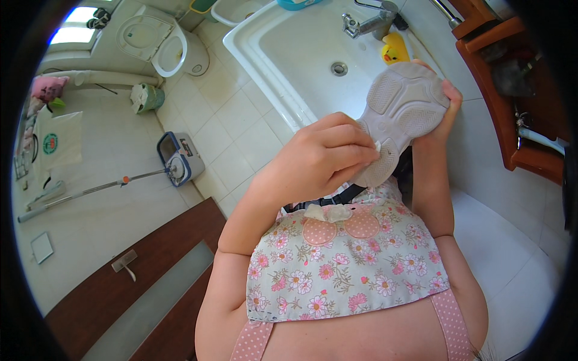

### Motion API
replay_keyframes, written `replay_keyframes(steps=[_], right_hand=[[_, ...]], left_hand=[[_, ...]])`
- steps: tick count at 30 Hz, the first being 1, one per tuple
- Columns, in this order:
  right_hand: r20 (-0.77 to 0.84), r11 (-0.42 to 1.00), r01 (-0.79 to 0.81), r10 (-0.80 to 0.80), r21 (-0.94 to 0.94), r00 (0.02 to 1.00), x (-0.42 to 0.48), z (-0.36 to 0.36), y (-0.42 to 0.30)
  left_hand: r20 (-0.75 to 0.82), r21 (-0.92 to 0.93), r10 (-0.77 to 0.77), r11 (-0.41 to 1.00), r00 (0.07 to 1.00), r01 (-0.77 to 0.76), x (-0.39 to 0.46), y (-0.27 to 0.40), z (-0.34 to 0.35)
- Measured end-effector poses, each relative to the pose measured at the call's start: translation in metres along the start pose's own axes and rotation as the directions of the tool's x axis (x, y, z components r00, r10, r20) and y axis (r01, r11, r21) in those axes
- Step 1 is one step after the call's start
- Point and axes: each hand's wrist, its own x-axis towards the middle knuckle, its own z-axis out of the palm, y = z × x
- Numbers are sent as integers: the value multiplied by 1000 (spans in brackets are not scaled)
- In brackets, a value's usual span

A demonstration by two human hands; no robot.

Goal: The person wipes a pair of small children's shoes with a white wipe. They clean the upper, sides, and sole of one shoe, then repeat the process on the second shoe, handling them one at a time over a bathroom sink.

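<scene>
A pale shoe, its patterned rubber sole (402, 106) facing up, is held over the near right part of a white washbasin (300, 67). My right hand (445, 113) grips it from the right, with the fingers partly hidden behind it. From the left, my left hand (336, 151) pinches a small white piece (378, 145), perhaps a wipe or tissue, against the narrower end of the sole. Most of that piece is hidden by the fingers. Just beyond the shoe, a yellow rubber duck (395, 48) sits on the basin edge beside the metal faucet (372, 20).
A wooden shelf unit (490, 99) is on the right wall. To the left are a toilet (180, 52), a green wastebasket (151, 98), a spin-mop bucket (180, 158) with a mop handle (104, 187), and a dark wooden door (149, 252). A floral apron (347, 270) covers my front.
</scene>
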Motion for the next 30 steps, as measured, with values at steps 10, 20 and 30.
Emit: replay_keyframes(steps=[10,20,30], right_hand=[[-14,998,-14,15,65,1000,2,1,-2],[-199,992,-41,64,121,978,4,2,-4],[-52,979,-136,145,154,988,5,2,10]], left_hand=[[27,-15,-19,1000,999,19,-14,8,-6],[10,-225,-42,973,999,43,-27,9,-13],[-248,-43,-173,985,953,168,-12,-6,-5]])
